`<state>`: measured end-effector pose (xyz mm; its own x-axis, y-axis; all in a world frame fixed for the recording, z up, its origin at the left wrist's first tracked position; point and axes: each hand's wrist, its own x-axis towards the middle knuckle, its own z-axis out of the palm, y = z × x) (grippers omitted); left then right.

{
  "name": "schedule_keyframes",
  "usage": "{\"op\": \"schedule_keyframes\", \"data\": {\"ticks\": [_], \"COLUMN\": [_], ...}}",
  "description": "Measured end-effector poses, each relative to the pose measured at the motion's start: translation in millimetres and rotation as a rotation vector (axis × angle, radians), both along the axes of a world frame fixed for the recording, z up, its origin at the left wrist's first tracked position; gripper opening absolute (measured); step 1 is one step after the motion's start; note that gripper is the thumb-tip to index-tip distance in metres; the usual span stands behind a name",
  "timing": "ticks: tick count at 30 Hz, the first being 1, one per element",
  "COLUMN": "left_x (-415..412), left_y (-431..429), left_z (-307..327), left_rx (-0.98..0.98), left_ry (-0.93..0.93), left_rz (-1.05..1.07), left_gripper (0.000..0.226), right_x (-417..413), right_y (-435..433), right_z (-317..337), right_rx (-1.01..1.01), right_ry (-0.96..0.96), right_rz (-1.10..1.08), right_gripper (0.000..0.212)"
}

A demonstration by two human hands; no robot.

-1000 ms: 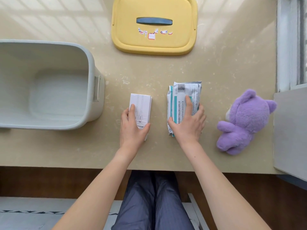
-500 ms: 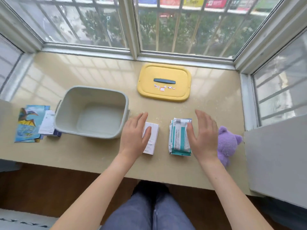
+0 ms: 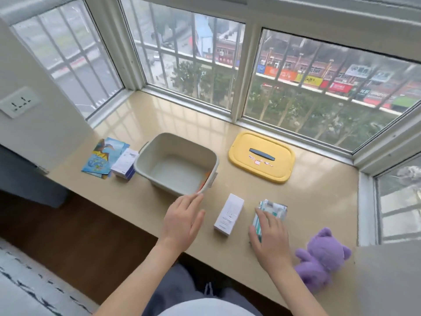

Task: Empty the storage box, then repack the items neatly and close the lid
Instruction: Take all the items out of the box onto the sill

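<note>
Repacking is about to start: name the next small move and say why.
Probably close the right hand on the teal-and-white packet and lift it toward the storage box. That hand lies on the packet, the box stands open to its left, and the left hand hovers free near the box's rim.

A glossy beige window sill point(image 3: 319, 201) runs beneath barred windows point(image 3: 319, 106) (shop signs point(image 3: 312, 80) beyond). Left of the sill, a wall socket point(image 3: 19, 103); below it, wooden floor point(image 3: 91, 236) and a patterned rug point(image 3: 25, 281).
</note>
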<state>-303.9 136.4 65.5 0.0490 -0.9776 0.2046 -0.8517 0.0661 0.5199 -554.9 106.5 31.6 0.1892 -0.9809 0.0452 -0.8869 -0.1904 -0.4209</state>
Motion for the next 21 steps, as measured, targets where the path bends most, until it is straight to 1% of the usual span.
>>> {"op": "schedule_keyframes", "data": {"ticks": [4,8,11,16,18,21], "left_x": [42,96,144,230,258,282], "left_y": [-15,-28,-35,-58,-74,-99], "left_z": [3,-13,-32,-46,-46,-47], "left_rx": [-0.017,0.034,0.091,0.175,0.193,0.219], "left_ry": [0.021,0.039,0.04,0.017,-0.006,-0.044], "left_rz": [0.024,-0.001,-0.052,-0.145,-0.19,-0.255], "left_gripper": [0.045,0.046,0.048,0.047,0.048,0.05], "right_x": [30,77,120,207,238,271], "right_y": [-13,-26,-27,-26,-32,-42], "right_z": [6,3,-8,-11,-11,-17], "right_rx": [-0.013,-0.008,0.033,0.096,0.101,0.118], "right_ry": [-0.037,-0.074,-0.13,-0.139,-0.123,-0.156], "right_rz": [-0.005,-0.078,-0.155,-0.319,-0.335,-0.381], "right_gripper": [0.057,0.057,0.054,0.051,0.048,0.051]}}
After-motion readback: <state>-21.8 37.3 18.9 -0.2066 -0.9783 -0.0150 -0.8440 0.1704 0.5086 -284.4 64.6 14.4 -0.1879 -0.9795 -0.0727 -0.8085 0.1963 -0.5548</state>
